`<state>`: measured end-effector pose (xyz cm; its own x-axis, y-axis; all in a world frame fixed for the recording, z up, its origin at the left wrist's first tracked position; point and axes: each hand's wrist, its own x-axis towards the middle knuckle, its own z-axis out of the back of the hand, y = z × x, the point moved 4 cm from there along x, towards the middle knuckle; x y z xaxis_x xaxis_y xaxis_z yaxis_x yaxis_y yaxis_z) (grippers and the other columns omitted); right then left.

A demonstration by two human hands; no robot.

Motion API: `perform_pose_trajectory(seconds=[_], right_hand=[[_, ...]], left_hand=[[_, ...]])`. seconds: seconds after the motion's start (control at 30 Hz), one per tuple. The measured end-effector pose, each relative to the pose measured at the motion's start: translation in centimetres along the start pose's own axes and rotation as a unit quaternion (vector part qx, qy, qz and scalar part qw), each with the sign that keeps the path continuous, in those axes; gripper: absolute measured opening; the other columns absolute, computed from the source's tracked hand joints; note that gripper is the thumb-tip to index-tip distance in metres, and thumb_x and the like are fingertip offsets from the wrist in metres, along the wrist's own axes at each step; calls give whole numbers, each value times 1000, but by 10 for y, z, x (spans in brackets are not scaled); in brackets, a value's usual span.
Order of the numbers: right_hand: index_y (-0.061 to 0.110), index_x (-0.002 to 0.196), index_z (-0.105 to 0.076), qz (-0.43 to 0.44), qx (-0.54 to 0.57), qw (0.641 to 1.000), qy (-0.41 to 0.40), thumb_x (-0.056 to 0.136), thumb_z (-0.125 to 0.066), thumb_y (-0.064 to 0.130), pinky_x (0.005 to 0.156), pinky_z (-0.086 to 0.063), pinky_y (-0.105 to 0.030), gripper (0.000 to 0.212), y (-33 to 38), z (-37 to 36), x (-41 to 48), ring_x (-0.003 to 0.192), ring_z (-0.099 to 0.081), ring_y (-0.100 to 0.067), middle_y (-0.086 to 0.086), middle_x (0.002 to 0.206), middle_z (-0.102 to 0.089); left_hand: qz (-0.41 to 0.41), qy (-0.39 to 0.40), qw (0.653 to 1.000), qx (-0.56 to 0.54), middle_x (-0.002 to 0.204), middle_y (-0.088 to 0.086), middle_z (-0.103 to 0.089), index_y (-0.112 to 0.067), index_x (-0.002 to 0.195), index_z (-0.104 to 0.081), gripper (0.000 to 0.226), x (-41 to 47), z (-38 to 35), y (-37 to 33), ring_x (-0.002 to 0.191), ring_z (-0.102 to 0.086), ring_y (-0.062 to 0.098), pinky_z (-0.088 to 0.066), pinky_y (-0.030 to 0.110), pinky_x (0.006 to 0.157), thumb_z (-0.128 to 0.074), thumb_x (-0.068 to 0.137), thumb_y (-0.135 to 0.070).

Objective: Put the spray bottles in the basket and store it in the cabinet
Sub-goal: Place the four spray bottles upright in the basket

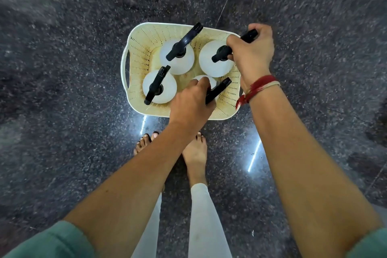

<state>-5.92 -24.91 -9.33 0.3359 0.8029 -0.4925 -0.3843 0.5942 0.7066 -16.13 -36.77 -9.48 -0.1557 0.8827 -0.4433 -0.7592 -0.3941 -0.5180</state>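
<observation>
**Desk:** Fingers first, please. What do they have?

**Operator:** Fingers of the right hand [252,54] are curled tight around the black trigger head of the far-right spray bottle [215,63]. From my remote seat I read that as a closed grip. The left hand [191,102] is wrapped over the trigger head of the near-right bottle [206,80], whose white body is mostly hidden beneath the knuckles.

**Desk:** And where do the bottles sit?

**Operator:** All four stand upright inside the cream basket [136,48], which rests on the dark speckled floor [62,69]. The far-left bottle [177,56] and the near-left bottle [159,87] are untouched, with their nozzles slanting up and to the right.

**Desk:** What does the next move turn on?

**Operator:** I judge the loading done, so the hands must let go and reach the basket's handles. The slot handle [127,63] on the left wall lies well left of the left hand. The right wall's handle is hidden behind the right wrist and its red thread bracelet [257,88]. The basket's long axis runs left to right.

**Desk:** Obstacles?

**Operator:** Bare feet [194,153] stand just behind the basket. No cabinet is in view.
</observation>
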Motion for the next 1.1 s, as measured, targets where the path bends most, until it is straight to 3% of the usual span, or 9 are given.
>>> perform_pose_trajectory(seconds=[0.13,0.3,0.57,0.7,0.77,0.87,0.97,1.03,1.1], right_hand=[[15,121,-53,-12,-44,999,15,75,-68,19,82,-60,-42,48,-7,-8,5,81,-64,-13,15,78,-49],[17,127,-49,15,-102,994,32,80,-63,22,85,-58,-44,49,-8,-11,4,92,-68,-22,19,77,-47],[16,132,-45,36,-113,992,37,80,-62,18,82,-58,-46,55,-15,-10,-5,92,-69,-24,18,79,-51],[18,138,-39,27,-92,994,49,82,-63,19,84,-58,-46,62,-14,-9,-8,91,-66,-17,20,83,-50],[19,144,-32,-5,-51,997,61,84,-68,29,84,-59,-45,71,-14,-8,-12,91,-66,-15,16,91,-55],[25,148,-25,-81,38,995,37,79,-68,56,96,-53,-51,88,-18,-1,-32,116,-62,-28,-4,128,-57],[29,148,-25,-130,37,990,38,70,-63,74,90,-57,-49,98,-30,5,-70,98,-63,-22,-1,119,-56],[28,145,-30,-175,-5,979,102,64,-63,78,84,-60,-42,101,-42,-2,-97,91,-67,-20,-5,124,-61],[24,138,-39,-196,-60,970,134,67,-68,72,89,-58,-47,91,-53,-13,-115,103,-69,-29,-10,125,-65]], left_hand=[[-6,11,1000,-13,76,7,-56,-13,92,-49,16,-1,0,4,62,-50,31,-37,32,54,-60,85,-22],[-15,15,1000,-16,77,8,-57,-11,92,-50,14,-2,9,10,69,-59,37,-46,37,58,-58,88,-21],[-53,8,997,50,73,1,-47,-13,92,-52,15,1,17,17,69,-61,37,-37,32,52,-59,88,-26],[-54,15,997,57,93,3,-63,-15,102,-55,33,-1,21,23,84,-64,29,-49,36,59,-64,84,-41],[-72,-12,995,71,102,4,-63,-16,109,-58,47,-7,28,26,97,-60,28,-53,40,69,-64,81,-54],[-105,-120,984,76,100,11,-60,-8,112,-60,57,-22,50,35,90,-58,29,-46,37,76,-53,85,-58],[-81,-197,972,94,99,13,-59,-9,113,-54,47,-34,67,49,85,-56,30,-37,32,74,-59,85,-47],[-8,-157,980,119,110,14,-56,-11,120,-50,56,-33,67,59,95,-56,33,-43,38,76,-66,81,-47],[48,-86,987,127,118,12,-55,-11,127,-48,60,-28,61,66,102,-59,34,-47,44,77,-67,81,-46]])
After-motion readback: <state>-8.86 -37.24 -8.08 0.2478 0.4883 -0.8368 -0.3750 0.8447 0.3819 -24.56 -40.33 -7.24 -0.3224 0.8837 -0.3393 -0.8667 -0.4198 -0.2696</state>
